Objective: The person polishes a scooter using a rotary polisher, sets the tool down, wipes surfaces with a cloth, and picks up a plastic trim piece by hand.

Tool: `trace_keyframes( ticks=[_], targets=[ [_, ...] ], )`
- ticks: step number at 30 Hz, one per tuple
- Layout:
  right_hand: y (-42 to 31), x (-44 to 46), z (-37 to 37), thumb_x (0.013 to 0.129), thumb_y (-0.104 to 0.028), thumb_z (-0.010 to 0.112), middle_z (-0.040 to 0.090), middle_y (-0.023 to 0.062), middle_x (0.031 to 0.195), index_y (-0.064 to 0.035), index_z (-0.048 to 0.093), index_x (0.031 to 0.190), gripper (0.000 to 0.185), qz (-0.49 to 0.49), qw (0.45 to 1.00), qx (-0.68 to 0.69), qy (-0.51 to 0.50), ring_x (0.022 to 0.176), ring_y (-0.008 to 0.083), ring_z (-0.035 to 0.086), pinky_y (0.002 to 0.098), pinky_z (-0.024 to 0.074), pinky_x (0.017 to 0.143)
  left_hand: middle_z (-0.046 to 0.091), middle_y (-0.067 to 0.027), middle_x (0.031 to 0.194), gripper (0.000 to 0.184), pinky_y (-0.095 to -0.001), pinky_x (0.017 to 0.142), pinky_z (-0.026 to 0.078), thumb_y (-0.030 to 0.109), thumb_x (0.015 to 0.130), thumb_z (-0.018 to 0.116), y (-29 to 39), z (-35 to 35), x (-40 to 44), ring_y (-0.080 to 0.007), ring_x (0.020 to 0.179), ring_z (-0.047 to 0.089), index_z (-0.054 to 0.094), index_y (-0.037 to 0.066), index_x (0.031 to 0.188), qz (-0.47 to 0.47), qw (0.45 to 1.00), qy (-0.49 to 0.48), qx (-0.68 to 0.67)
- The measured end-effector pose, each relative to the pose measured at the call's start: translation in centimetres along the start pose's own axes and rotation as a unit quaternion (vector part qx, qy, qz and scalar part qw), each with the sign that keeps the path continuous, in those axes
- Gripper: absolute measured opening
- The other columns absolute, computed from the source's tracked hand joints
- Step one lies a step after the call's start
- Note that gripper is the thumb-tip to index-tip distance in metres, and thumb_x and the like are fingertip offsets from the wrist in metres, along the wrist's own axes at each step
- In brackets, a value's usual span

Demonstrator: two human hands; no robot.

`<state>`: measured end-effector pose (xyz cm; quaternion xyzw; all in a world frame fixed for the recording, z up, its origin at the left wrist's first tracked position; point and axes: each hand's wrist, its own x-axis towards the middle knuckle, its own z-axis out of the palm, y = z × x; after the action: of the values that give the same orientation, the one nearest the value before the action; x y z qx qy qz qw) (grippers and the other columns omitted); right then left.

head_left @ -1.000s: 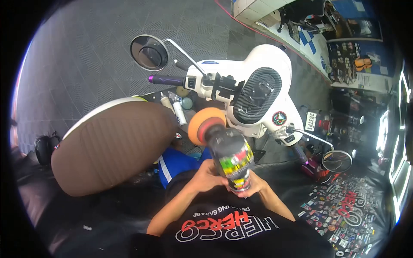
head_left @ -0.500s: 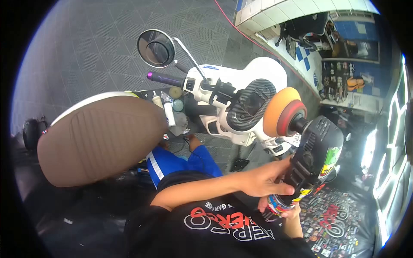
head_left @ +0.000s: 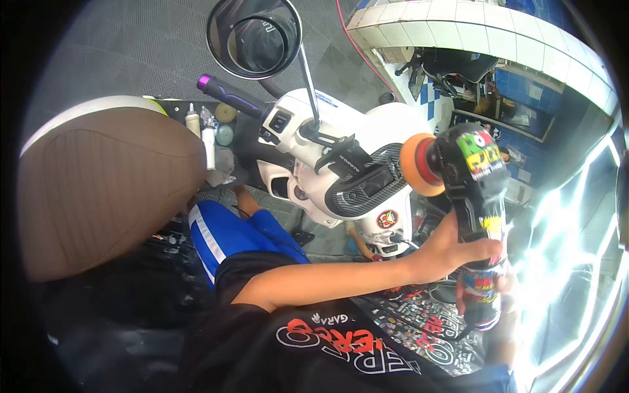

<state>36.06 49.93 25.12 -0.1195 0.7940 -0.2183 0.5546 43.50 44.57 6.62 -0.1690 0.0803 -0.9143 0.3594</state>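
The polisher (head_left: pixel 481 203) was up on the right side, head (head_left: pixel 458 154) high and handle (head_left: pixel 481 295) low, with its orange pad (head_left: pixel 414 160) facing the white scooter (head_left: pixel 386 118). The pad overlapped the edge of the front, right by the dash (head_left: pixel 347 202), but I couldn't tell if it touched anything.

Both hands were gripping it. Left hand (head_left: pixel 445 255) was wrapped round the body just under the head, thumb across the front; right hand (head_left: pixel 503 285) was closed round the handle lower down, though glare from the lights (head_left: pixel 557 281) washed part of it out.

Handling-wise, I'd guess it was fairly heavy and top-heavy, with a hard, stiff shell and only the foam pad soft enough to squash. Stickered plastic could've been a bit slick, so two hands made sense to me: one near the neck for the weight, one on the handle to steer. I'd have kept fingers off the pad, since foam probably dents or tears easier than the rest.
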Motion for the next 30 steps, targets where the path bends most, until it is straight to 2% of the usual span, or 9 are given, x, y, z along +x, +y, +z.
trace_keyframes(
  ticks=[1,4,9,11,13,21,24,25,30],
  targets=[
    [-0.9,0.6,0.2,0.08,-0.043,0.079,0.063,0.0362,0.092,0.0078,0.046,0.127,0.076,-0.021,0.999,-0.01,0.029,0.07,0.0447,0.069,0.0478,0.0587,0.049,0.061,-0.0042,0.108,0.047,-0.032,0.09,0.05,0.026,0.09,0.076,0.1,-0.2,0.5,-0.0127,0.1,0.06,0.051,0.006,0.124,0.004,1.0,0.015,-0.023],
    [-2.3,0.6,-4.4,0.085,-0.049,0.075,0.067,0.0228,0.102,0.0049,0.039,0.145,0.088,-0.05,0.977,-0.118,0.172,0.084,0.0313,0.07,0.0362,0.0586,0.069,0.06,-0.0041,0.109,0.049,-0.0307,0.09,0.049,0.032,0.091,0.076,-0.1,-0.9,1.7,-0.012,0.101,0.059,0.051,0.005,0.124,0.044,0.996,0.052,-0.057],
    [-6.4,-0.2,-12.8,0.09,-0.057,0.068,0.058,0.0154,0.132,0.0045,0.037,0.15,0.091,-0.015,0.935,-0.341,0.099,0.112,0.0207,0.06,0.0329,0.0494,0.092,0.057,-0.0039,0.114,0.059,-0.031,0.094,0.047,0.041,0.091,0.075,-0.1,-1.7,2.5,-0.0122,0.105,0.056,0.047,0.004,0.129,0.059,0.991,0.078,-0.091],
    [-6.6,0.5,-13.8,0.091,-0.058,0.065,0.056,0.0166,0.137,0.004,0.037,0.15,0.09,0.022,0.905,-0.38,0.191,0.117,0.0217,0.06,0.0339,0.0489,0.096,0.056,-0.0041,0.118,0.062,-0.032,0.096,0.045,0.042,0.093,0.073,-0.1,-1.6,2.2,-0.0123,0.109,0.054,0.044,0.005,0.132,0.064,0.99,0.078,-0.103],
    [-5.9,2.8,-14.6,0.091,-0.059,0.064,0.057,0.0205,0.132,0.0036,0.039,0.148,0.089,0.065,0.867,-0.371,0.327,0.112,0.0263,0.061,0.0364,0.0506,0.091,0.054,-0.0042,0.121,0.062,-0.0329,0.098,0.044,0.041,0.094,0.071,0.2,-1.8,1.9,-0.0123,0.113,0.052,0.042,0.005,0.134,0.073,0.985,0.071,-0.136],
    [-9.4,3.2,-5.7,0.089,-0.065,0.058,0.059,0.0302,0.107,0.0026,0.044,0.141,0.086,0.144,0.979,-0.098,0.102,0.081,0.0383,0.063,0.0436,0.0537,0.065,0.053,-0.0043,0.123,0.057,-0.033,0.1,0.043,0.035,0.098,0.068,-0.7,-1.2,2.4,-0.0124,0.115,0.051,0.039,0.005,0.137,0.102,0.978,0.108,-0.146],
    [-9.0,3.2,-3.4,0.089,-0.067,0.055,0.06,0.0338,0.098,0.0022,0.046,0.138,0.086,0.171,0.983,0.006,0.06,0.07,0.0428,0.063,0.0463,0.0549,0.055,0.052,-0.0046,0.123,0.057,-0.0331,0.1,0.042,0.035,0.098,0.067,-0.9,-1.3,3.7,-0.0126,0.114,0.051,0.038,0.006,0.138,0.062,0.984,0.106,-0.131],
    [-8.6,3.4,-3.1,0.089,-0.067,0.055,0.06,0.035,0.095,0.0021,0.046,0.138,0.085,0.175,0.983,0.03,0.052,0.066,0.0443,0.063,0.0472,0.0553,0.052,0.053,-0.0038,0.123,0.058,-0.0274,0.09,0.048,0.039,0.099,0.064,-1.6,-1.2,4.3,-0.0101,0.109,0.055,0.037,0.006,0.139,0.086,0.986,0.108,-0.095],
    [-6.0,3.1,-2.7,0.088,-0.071,0.051,0.061,0.0369,0.082,0.0017,0.048,0.135,0.087,0.147,0.977,0.143,0.051,0.053,0.0468,0.064,0.0485,0.057,0.043,0.052,-0.0056,0.121,0.059,-0.0331,0.098,0.046,0.027,0.097,0.07,-2.5,-0.6,5.4,-0.0132,0.111,0.054,0.035,0.007,0.139,0.055,0.987,0.108,-0.109]
  ],
)
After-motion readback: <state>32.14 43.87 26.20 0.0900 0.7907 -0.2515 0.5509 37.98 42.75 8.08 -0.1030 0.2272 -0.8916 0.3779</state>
